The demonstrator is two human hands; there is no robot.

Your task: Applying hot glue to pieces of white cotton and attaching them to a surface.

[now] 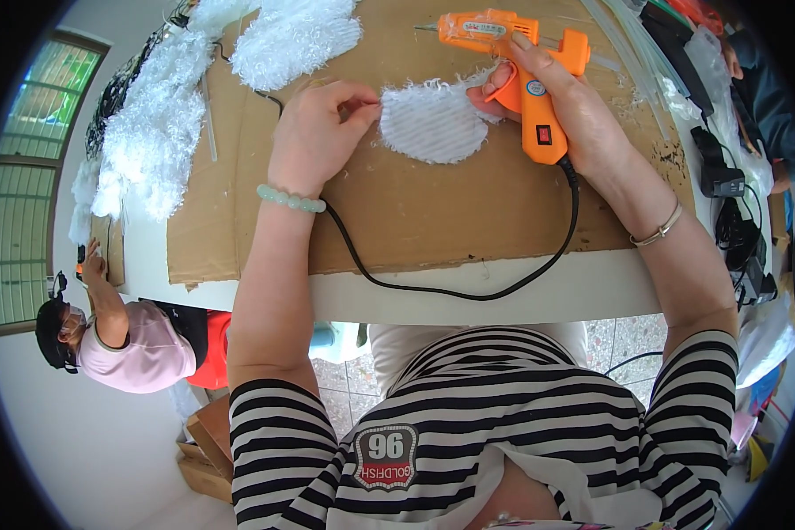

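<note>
Head view, from the left edge: a window with pale frames [26, 177] bends along the rim, and below it a second person in a pink top [137, 344] sits low beside the white table [539, 291], with brown cardboard boxes [205, 446] on the floor nearby. On the table lies a large sheet of brown corrugated cardboard [415, 216], and along its left side a heap of white fluffy pieces [155, 132] trails toward another fluffy piece [293, 40] at the top. The left hand [318, 132], wearing a pale green bead bracelet [290, 200], pinches the left edge of a rounded white fuzzy fabric piece [433, 122] between thumb and fingertips, a narrow closed grip; the piece lies flat on the cardboard between the two hands. The right hand [574, 110], with a thin silver bangle [658, 231], is wrapped around the handle of an orange hot glue gun [517, 66], a finger through the trigger loop, nozzle pointing left above the fabric. The gun carries a pale oblong label along its barrel, a small round sticker on the handle and a dark rectangular switch below it. Its black cord [468, 287] loops over the cardboard edge. Clear glue sticks [627, 44] lie at upper right, and black gear [724, 190] crowds the right rim.
</note>
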